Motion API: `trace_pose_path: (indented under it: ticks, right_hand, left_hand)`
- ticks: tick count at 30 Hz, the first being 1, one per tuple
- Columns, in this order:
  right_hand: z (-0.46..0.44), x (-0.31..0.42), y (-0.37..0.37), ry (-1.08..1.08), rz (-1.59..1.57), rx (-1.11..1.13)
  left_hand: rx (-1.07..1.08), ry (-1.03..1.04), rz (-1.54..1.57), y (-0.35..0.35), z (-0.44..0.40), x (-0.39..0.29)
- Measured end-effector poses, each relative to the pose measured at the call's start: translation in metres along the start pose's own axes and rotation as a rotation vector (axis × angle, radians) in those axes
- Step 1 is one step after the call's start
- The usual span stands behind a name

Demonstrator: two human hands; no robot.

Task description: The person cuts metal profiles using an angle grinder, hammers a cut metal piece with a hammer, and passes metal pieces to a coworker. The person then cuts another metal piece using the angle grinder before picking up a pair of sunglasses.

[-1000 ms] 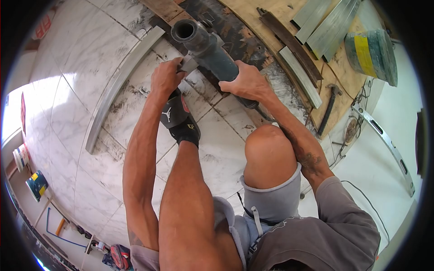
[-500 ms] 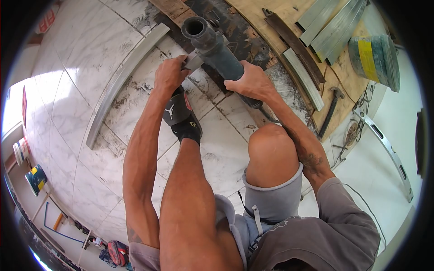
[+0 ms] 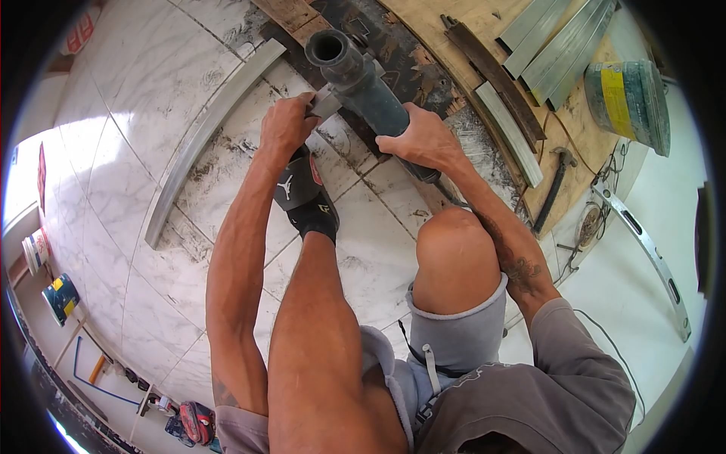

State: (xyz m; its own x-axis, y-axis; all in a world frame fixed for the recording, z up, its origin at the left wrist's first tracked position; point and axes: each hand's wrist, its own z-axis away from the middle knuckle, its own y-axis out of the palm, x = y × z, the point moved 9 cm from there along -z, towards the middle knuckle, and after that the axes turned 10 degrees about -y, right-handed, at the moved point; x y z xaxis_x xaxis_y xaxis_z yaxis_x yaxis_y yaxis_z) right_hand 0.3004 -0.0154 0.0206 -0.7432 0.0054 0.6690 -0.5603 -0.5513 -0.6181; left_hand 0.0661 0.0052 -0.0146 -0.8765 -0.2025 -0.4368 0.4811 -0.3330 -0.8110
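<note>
My right hand (image 3: 420, 140) is wrapped around the body of a dark teal corded power tool (image 3: 367, 94). A round black collar with a hollow opening faces up at the tool's far end; its working side is hidden below. My left hand (image 3: 287, 125) is closed on the near end of a short grey metal bar (image 3: 326, 103). That bar runs under or against the tool's head, and where they meet is hidden. Just beneath my left hand is my foot in a black slide sandal (image 3: 295, 185). To its left, a long pale metal channel (image 3: 204, 136) lies on the tiles.
Right of the tool, a plywood sheet (image 3: 556, 200) carries metal profiles (image 3: 563, 64), a hammer (image 3: 556, 185) and a bucket with a yellow band (image 3: 624, 102). A spirit level (image 3: 643, 253) lies farther right. Buckets (image 3: 60, 297) and a red-black tool (image 3: 195, 424) sit at left.
The view has shifted very slightly. Both hands keep the same grip, and the power tool and metal bar stay in practically the same place.
</note>
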Motion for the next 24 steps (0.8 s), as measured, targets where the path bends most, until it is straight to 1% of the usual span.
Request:
trace_pose_path:
  ticks: [24]
  right_hand:
    - [0.0021,0.0018,-0.0004,0.005,-0.024,0.017]
  left_hand:
    - [-0.010,-0.007,-0.020,-0.0021,0.0021,-0.0022]
